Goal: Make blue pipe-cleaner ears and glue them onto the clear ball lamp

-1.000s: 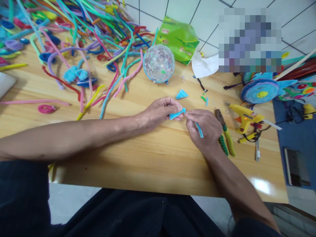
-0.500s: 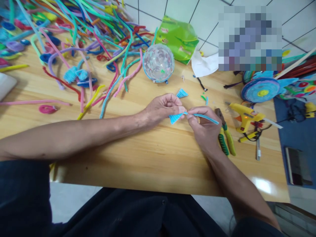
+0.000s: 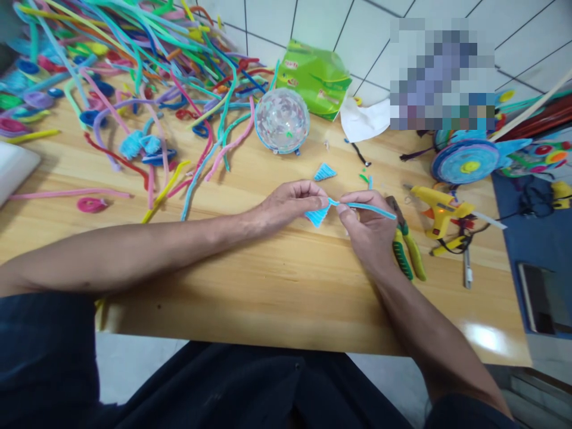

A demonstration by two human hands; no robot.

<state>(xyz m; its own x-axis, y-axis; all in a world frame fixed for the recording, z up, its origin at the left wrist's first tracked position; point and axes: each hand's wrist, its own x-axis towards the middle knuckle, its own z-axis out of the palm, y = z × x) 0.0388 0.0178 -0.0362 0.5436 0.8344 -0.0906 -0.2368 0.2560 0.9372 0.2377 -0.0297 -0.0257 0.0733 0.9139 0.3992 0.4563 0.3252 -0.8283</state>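
My left hand (image 3: 300, 201) pinches a small blue triangle of folded pipe cleaner (image 3: 317, 217) between thumb and fingers. From its upper corner the pipe cleaner's loose end (image 3: 370, 208) runs to the right. My right hand (image 3: 367, 221) grips that strand near the triangle, thumb against the fingers, with the tail passing over the hand. A second blue pipe-cleaner piece (image 3: 325, 172), similar in shape, lies on the table just beyond my left hand. Right beside my right hand are pliers (image 3: 406, 244) with green and yellow handles.
Many coloured pipe cleaners (image 3: 179, 53) are heaped at the back left. A clear dome (image 3: 282, 121) and a green packet (image 3: 315, 80) stand at the back. A yellow glue gun (image 3: 440, 207) and a blue disc-shaped craft (image 3: 467, 162) lie on the right, near the wooden table's (image 3: 268, 304) edge.
The bend of the pipe cleaner between my hands shows a little more, and my left hand sits slightly further left. The whole view has shifted a little.
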